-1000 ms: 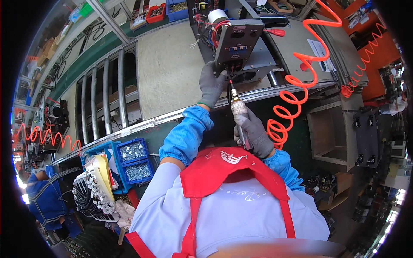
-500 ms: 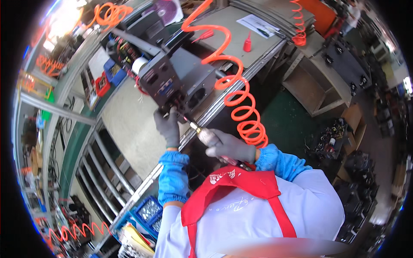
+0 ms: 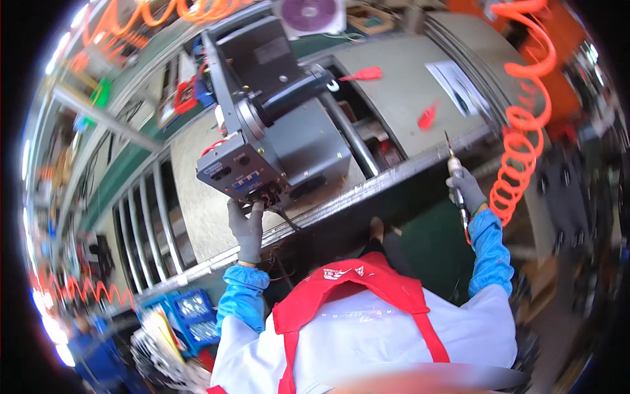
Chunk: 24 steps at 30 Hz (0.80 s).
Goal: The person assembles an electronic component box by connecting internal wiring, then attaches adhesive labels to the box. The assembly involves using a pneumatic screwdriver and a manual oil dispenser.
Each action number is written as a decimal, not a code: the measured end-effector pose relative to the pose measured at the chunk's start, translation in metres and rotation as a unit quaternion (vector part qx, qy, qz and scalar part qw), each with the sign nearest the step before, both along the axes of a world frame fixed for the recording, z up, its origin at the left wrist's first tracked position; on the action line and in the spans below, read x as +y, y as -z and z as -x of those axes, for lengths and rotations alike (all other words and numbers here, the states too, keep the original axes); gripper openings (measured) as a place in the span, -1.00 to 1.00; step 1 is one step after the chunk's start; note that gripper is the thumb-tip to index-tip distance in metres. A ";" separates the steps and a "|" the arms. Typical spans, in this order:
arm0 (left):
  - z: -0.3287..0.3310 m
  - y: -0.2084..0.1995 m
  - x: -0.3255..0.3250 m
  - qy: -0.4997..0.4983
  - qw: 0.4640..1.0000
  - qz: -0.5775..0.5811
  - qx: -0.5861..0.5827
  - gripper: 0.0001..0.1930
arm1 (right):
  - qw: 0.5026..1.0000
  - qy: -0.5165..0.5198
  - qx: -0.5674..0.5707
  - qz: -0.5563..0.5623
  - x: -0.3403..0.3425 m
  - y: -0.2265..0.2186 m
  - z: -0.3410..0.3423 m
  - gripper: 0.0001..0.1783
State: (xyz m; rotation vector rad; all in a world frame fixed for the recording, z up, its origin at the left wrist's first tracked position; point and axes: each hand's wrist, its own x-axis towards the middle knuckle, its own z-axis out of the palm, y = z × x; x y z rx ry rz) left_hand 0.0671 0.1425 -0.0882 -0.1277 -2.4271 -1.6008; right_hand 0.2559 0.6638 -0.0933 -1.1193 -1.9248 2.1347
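Observation:
A dark grey metal machine [image 3: 308, 144] with a round column and a boxy base lies on the bench, its control panel [image 3: 230, 172] turned toward me. My left hand [image 3: 247, 230], in a grey glove, has its fingers bent against the panel's lower edge, beside dark wiring and a black cable [image 3: 286, 218]. Whatever sits between those fingertips is hidden. Out to the right, past the bench edge, my gloved right hand [image 3: 467, 192] grips a power screwdriver [image 3: 454, 164] with its thin bit pointing up and away from the machine.
Two red nozzle-like pieces, one a red cone [image 3: 427, 117], and a paper sheet [image 3: 455, 87] lie on the bench's right part. An orange coiled hose [image 3: 515, 151] hangs beside my right hand. Blue bins of small parts [image 3: 195, 307] stand at lower left; a metal roller rack [image 3: 151, 223] is beyond.
My right hand has carried the screwdriver away from the machine's panel, far out to the right. My left hand stays at the panel. The view has shifted.

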 end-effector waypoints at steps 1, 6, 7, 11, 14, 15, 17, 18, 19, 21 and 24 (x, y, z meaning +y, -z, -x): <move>-0.005 -0.008 0.009 -0.028 0.999 -0.020 -0.016 -0.56 | 0.999 -0.015 -0.012 -0.034 0.037 0.018 0.021 -0.55; -0.004 -0.036 0.024 -0.047 0.989 -0.124 -0.058 -0.47 | 0.885 -0.183 -0.128 -0.408 0.254 0.154 0.118 -0.46; -0.010 -0.047 0.026 -0.083 0.994 -0.063 -0.039 -0.45 | 0.882 -0.215 -0.110 -0.406 0.255 0.160 0.163 -0.46; -0.016 -0.098 0.030 -0.129 0.986 0.073 0.076 -0.34 | 0.862 -0.243 -0.048 -0.442 0.259 0.167 0.147 -0.48; -0.010 -0.165 0.073 -0.140 0.985 0.006 0.097 -0.27 | 0.859 -0.221 -0.027 -0.462 0.262 0.161 0.178 -0.49; -0.007 -0.176 0.073 -0.125 0.988 0.033 0.090 -0.27 | 0.860 -0.207 -0.022 -0.466 0.271 0.163 0.183 -0.49; 0.006 -0.188 0.071 -0.074 0.995 0.057 0.038 -0.21 | 0.861 -0.173 -0.020 -0.478 0.236 0.151 0.201 -0.50; 0.003 -0.195 0.063 -0.073 0.994 0.078 0.002 -0.20 | 0.859 -0.166 -0.009 -0.485 0.258 0.168 0.161 -0.50; 0.009 -0.201 0.065 -0.054 0.996 0.072 -0.024 -0.19 | 0.858 -0.148 -0.007 -0.492 0.233 0.161 0.166 -0.50; 0.016 -0.213 0.068 -0.029 0.994 0.050 -0.092 -0.25 | 0.853 -0.110 -0.006 -0.510 0.212 0.161 0.131 -0.50; 0.012 -0.204 0.060 -0.050 0.983 0.169 0.044 -0.37 | 0.805 -0.061 -0.014 -0.589 0.149 0.156 0.103 -0.48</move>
